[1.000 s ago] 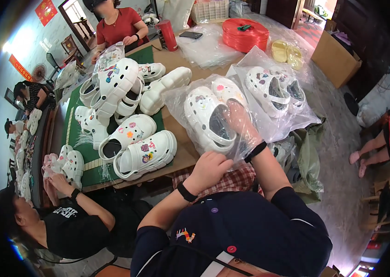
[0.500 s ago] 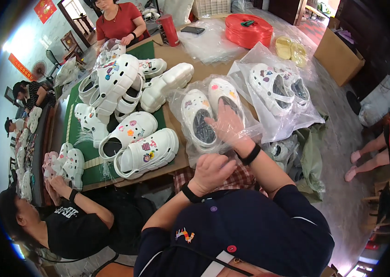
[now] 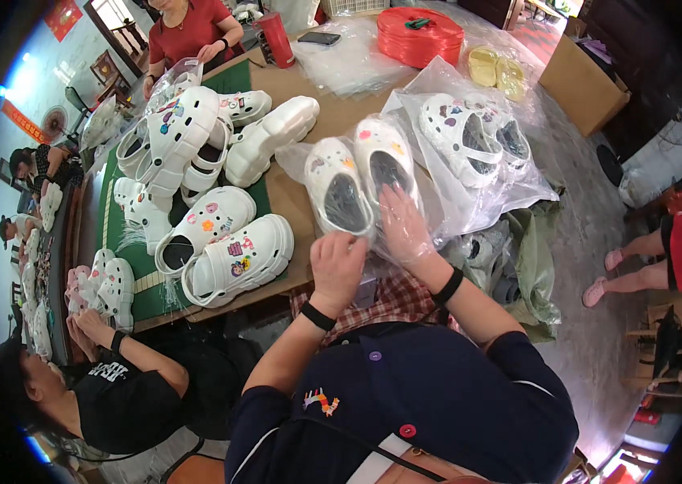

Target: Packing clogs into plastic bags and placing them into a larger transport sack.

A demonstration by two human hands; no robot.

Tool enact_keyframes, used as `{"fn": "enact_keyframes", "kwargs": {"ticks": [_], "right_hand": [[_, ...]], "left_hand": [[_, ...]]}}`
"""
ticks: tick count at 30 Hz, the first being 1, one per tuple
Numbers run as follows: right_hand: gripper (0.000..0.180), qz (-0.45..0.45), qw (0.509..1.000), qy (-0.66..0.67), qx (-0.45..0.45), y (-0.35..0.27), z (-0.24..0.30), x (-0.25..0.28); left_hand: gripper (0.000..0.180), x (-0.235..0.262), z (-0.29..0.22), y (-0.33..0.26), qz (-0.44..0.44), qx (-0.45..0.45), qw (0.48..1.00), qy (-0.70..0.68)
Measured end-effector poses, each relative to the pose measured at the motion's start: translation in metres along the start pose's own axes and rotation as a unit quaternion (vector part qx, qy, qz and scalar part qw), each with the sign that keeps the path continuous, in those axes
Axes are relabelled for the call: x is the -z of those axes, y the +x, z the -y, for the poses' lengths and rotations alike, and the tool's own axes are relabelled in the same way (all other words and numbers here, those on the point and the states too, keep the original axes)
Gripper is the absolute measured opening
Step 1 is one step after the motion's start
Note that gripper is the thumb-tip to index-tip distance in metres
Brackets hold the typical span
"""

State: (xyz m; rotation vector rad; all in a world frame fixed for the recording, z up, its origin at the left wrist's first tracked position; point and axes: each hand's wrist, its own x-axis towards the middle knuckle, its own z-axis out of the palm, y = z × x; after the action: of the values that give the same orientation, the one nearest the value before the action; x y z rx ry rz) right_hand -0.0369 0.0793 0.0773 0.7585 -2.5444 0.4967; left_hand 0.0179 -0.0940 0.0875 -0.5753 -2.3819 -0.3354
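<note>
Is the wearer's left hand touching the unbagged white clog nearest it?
Apart: the head view shows brown tabletop between the left hand and that clog.

There are two hands [image 3: 404,226] at two white clogs [image 3: 329,165], one phone [image 3: 320,38] and one red coil [image 3: 420,39].

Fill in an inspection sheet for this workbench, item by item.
Surface: brown tabletop, partly covered by a green mat.
Job's things: a white clog pair in a clear bag; a second bagged pair to its right; loose white clogs heaped left.
Clutter: phone, red twine roll, red cylinder, yellow footwear.
Left hand: fingers curled by the left clog's heel; grip unclear.
Right hand: open, fingers at the right clog's opening, clear film around it.
Cables: thin black cord across the wearer's chest.
Surroundings: co-workers in red and black; cardboard box.
</note>
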Motion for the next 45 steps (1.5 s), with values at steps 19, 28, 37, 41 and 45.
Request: {"fn": "enact_keyframes", "kwargs": {"ticks": [19, 28, 37, 41, 45], "right_hand": [[0.064, -0.061, 0.993, 0.062, -0.074, -0.057, -0.005, 0.095], [0.021, 0.110, 0.962, 0.096, -0.232, -0.053, -0.021, 0.065], [0.024, 0.144, 0.934, 0.109, -0.308, -0.067, -0.030, 0.075], [0.051, 0.042, 0.939, 0.162, -0.299, -0.075, -0.030, 0.084], [0.061, -0.024, 0.970, 0.117, -0.213, -0.059, -0.017, 0.114]], "left_hand": [[0.025, -0.019, -0.008, -0.013, 0.145, -0.210, 0.944, -0.211], [0.044, -0.063, -0.003, 0.060, 0.077, -0.092, 0.992, 0.049], [0.049, -0.056, -0.019, 0.081, 0.074, -0.039, 0.996, 0.031], [0.036, -0.030, -0.020, 0.048, 0.136, -0.150, 0.976, -0.076], [0.028, 0.018, 0.008, 0.011, 0.145, -0.174, 0.943, -0.243]]}}
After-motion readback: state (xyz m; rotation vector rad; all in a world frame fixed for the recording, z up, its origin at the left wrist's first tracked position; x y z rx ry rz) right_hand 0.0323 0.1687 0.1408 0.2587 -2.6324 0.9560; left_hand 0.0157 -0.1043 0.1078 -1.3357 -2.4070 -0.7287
